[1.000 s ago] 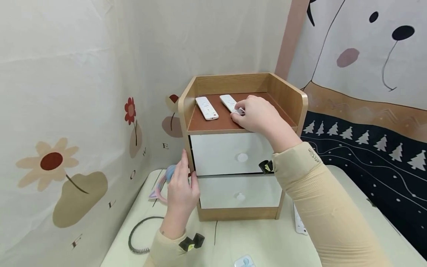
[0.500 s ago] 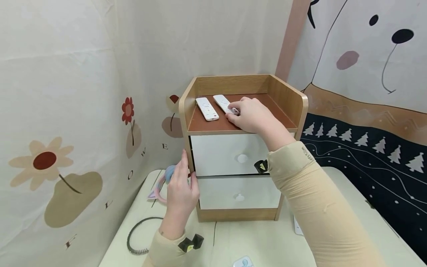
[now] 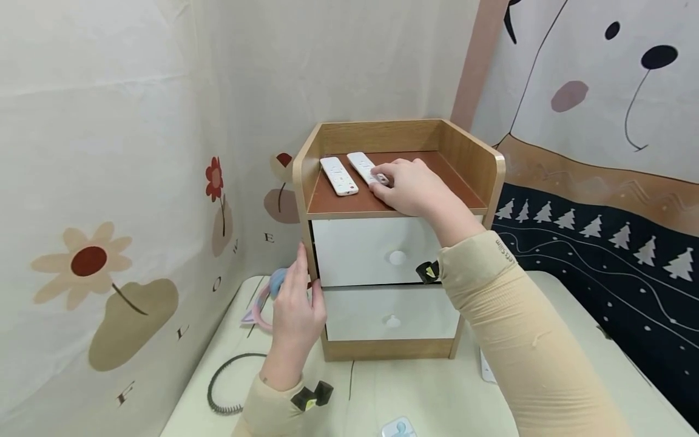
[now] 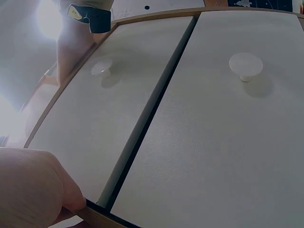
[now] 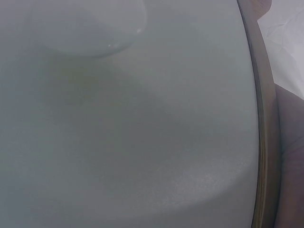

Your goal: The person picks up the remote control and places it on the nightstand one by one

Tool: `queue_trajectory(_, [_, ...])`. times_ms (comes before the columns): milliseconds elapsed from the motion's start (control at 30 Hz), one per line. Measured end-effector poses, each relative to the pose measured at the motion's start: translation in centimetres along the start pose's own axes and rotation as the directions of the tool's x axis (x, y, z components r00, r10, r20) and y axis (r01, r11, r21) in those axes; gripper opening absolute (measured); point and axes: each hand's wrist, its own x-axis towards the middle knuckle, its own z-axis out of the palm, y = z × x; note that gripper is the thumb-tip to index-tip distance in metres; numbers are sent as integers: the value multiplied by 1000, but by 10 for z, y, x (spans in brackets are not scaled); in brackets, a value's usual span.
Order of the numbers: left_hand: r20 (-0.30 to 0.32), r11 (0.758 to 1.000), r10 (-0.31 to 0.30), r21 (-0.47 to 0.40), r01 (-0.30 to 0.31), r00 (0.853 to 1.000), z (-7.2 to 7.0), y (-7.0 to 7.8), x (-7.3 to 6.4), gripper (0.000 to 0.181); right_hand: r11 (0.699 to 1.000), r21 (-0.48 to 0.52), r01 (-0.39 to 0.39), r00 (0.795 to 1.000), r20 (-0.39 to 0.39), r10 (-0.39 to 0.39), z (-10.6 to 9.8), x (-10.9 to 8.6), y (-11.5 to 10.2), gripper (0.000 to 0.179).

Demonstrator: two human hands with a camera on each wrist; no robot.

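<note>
A small wooden cabinet (image 3: 390, 350) with two white drawers stands on the table. On its brown top lie two white game remotes, side by side and slanted. My right hand (image 3: 412, 188) reaches over the front edge and pinches the near end of the right remote (image 3: 360, 164) between thumb and fingers. The left remote (image 3: 340, 176) lies near the left wall of the top. My left hand (image 3: 297, 312) rests against the cabinet's left side, fingers straight and pointing up. In the left wrist view its thumb is at the wooden edge, beside the drawer fronts with a white knob (image 4: 245, 65).
Left of the cabinet lies a pink and blue headset (image 3: 262, 309), partly hidden. A black coiled cord (image 3: 218, 391) lies nearer. A small pale blue case (image 3: 398, 428) is at the front, and a white object (image 3: 488, 370) shows beside the right sleeve. Printed curtains enclose the table.
My right hand has shifted the right remote leftward, nearer to the other remote, mostly in the first half second. The left hand has stayed against the cabinet.
</note>
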Motion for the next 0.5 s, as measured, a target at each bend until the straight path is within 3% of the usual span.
queue_trajectory(500, [12,1000,-7,-3,7,1000,0,4,-1,77,996,81,-28,998,-45,32,-3,-7,6,57])
